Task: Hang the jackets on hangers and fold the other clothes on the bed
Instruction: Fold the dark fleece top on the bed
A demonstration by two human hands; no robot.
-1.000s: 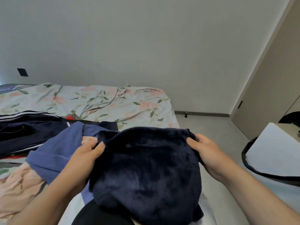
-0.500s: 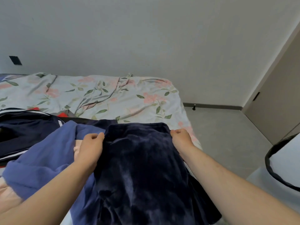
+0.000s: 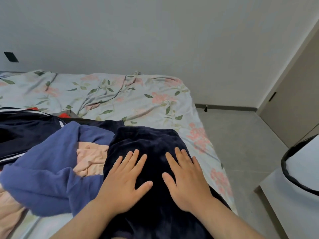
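A dark navy fleece garment (image 3: 148, 140) lies on the near right part of the bed (image 3: 120, 99), which has a floral sheet. My left hand (image 3: 124, 181) and my right hand (image 3: 186, 181) both rest flat on it, fingers spread and straight, side by side. To the left lies a crumpled blue garment (image 3: 48, 169) over a peach-pink one (image 3: 91, 161). Further left, a dark navy jacket with white stripes (image 3: 22, 133) is spread out, with a bit of red (image 3: 63, 115) showing behind it.
The bed's right edge drops to a grey floor (image 3: 241, 152). A white thing with a black rim (image 3: 303, 163) stands at the right, on a pale surface. A beige door (image 3: 296, 104) is at the far right. A grey wall backs the bed.
My hands have let go of the fleece garment's top edge and now lie flat on it. The garment has come down from held up to lying on the bed.
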